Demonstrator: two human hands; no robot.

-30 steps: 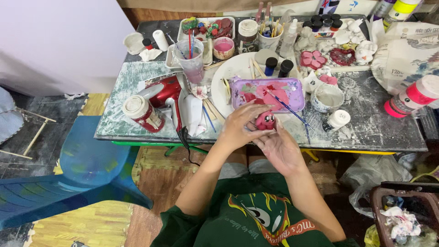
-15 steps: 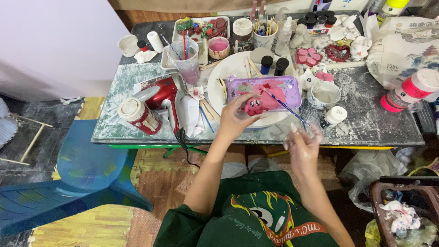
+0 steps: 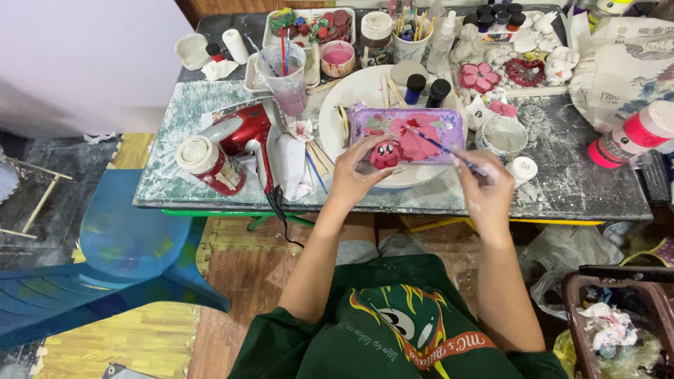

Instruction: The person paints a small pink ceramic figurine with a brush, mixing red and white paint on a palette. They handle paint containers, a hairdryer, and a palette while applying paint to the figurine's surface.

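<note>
My left hand point(image 3: 357, 172) holds a small round pink figure point(image 3: 385, 154) with dark eyes, just above the near edge of a white plate point(image 3: 358, 91). My right hand point(image 3: 486, 188) grips a thin paintbrush point(image 3: 439, 145) whose tip reaches over a purple rectangular palette point(image 3: 449, 123) smeared with pink paint. The palette lies on the plate. Both hands hover over the front middle of a paint-stained table point(image 3: 562, 182).
A red hair dryer point(image 3: 246, 133) and a red-labelled can point(image 3: 210, 165) lie at the left. A cup of pink water with brushes point(image 3: 289, 77), a pink paint cup point(image 3: 338, 57), small dark bottles point(image 3: 427, 88), plaster figures point(image 3: 516, 67) and a pink-capped bottle point(image 3: 632, 133) crowd the table. A blue chair point(image 3: 119, 238) stands left, a bin point(image 3: 618, 323) right.
My hands, joined around the figure a second ago, have separated. The right hand has taken up the paintbrush and the left hand keeps the pink figure near the palette.
</note>
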